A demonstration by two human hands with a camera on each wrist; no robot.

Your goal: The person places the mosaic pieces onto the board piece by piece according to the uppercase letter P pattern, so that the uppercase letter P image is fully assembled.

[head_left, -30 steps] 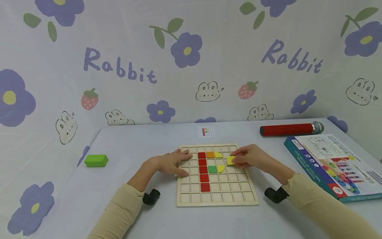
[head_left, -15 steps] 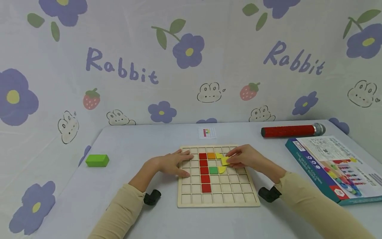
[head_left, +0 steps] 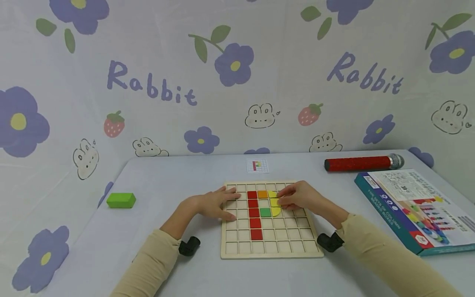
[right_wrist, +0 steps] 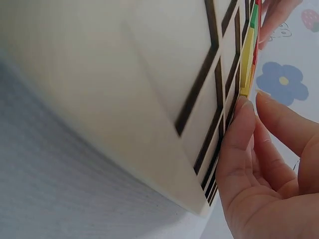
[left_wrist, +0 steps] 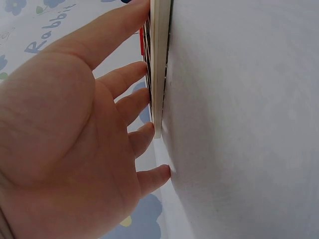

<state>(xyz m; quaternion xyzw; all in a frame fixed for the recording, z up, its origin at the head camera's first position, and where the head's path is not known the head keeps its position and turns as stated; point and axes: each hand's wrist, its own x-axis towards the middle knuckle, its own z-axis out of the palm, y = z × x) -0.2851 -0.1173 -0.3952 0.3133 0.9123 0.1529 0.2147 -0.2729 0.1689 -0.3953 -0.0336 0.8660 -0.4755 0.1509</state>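
Observation:
A wooden grid board (head_left: 271,247) lies on the table with a column of several red tiles (head_left: 255,223), an orange tile (head_left: 262,194) and a green tile (head_left: 265,212) in its cells. My right hand (head_left: 303,195) pinches a yellow square tile (head_left: 274,202) between thumb and fingertips. That tile sits between an upper yellow piece (head_left: 272,194) with a rounded corner and a lower yellow rounded piece (head_left: 276,211). In the right wrist view, yellow pieces (right_wrist: 245,62) meet the fingertips. With fingers spread, my left hand (head_left: 213,203) rests on the board's left edge.
Behind the board lies a small printed card (head_left: 257,166) with a coloured grid pattern. A red microphone (head_left: 361,163) and a flat teal box (head_left: 419,210) are on the right. A green block (head_left: 121,200) lies far left.
My right hand has carried the yellow square tile left across the board, to the cell between the other two yellow pieces. The left hand stays on the board's left edge.

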